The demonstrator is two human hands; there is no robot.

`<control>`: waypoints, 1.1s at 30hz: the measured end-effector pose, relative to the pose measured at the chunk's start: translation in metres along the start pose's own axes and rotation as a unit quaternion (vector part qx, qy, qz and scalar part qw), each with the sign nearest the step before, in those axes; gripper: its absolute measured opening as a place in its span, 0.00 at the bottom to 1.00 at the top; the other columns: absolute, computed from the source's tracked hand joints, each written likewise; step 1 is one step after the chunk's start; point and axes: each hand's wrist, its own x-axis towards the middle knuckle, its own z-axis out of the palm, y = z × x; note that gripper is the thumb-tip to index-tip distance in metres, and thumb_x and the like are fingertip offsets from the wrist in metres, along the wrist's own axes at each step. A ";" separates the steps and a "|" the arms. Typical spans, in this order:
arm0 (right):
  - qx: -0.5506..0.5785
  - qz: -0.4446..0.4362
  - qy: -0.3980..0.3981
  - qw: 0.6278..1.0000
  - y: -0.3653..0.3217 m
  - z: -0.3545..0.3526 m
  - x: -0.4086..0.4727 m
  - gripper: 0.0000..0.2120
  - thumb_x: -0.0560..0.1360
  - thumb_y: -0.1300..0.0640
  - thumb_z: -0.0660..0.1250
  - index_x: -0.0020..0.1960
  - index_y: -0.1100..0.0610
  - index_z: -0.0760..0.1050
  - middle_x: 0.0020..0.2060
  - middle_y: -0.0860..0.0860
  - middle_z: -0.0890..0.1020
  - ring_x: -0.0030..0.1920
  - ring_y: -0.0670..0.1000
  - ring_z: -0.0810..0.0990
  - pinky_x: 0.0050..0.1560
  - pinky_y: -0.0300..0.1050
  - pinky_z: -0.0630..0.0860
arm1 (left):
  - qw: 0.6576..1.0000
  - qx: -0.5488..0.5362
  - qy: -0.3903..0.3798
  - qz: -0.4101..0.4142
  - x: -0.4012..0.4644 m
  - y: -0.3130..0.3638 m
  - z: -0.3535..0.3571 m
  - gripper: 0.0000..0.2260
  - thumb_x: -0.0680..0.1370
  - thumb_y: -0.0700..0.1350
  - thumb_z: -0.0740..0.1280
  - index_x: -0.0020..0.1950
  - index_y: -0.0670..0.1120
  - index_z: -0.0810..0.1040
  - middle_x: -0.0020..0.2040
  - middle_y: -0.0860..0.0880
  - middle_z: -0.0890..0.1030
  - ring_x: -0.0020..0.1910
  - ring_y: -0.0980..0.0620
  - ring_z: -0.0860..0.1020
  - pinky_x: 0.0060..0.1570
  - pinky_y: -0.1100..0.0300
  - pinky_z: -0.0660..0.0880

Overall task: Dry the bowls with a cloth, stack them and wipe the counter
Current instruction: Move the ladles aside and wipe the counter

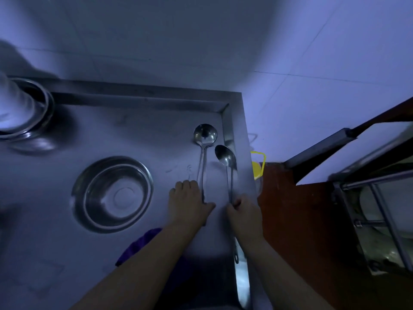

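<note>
A steel bowl [112, 194] sits upright on the steel counter [138, 135], left of my hands. More steel bowls [38, 113] are stacked at the far left, with something pale and blurred inside them. My left hand [190, 203] lies flat, fingers straight, on the handle of a round ladle [205, 135] that rests on the counter. My right hand [243, 214] grips the handle of a long spoon [226, 156] near the counter's right rim. A purple cloth [138, 247] lies partly under my left forearm.
The counter has a raised rim [237, 121] along its back and right side. A yellow object [258, 165] sits just beyond the right rim. A brown surface [290, 220] and a metal rack [375, 209] stand to the right. Tiled wall rises behind.
</note>
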 end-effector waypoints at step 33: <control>0.195 -0.045 -0.054 0.978 -0.139 0.091 -0.074 0.07 0.75 0.58 0.68 0.40 0.50 0.74 0.33 0.48 0.80 0.33 0.43 0.77 0.32 0.31 0.73 | 0.939 -0.296 0.098 -0.147 -0.106 -0.168 -0.081 0.07 0.78 0.44 0.61 0.42 0.49 0.64 0.33 0.52 0.73 0.32 0.49 0.74 0.31 0.56 0.68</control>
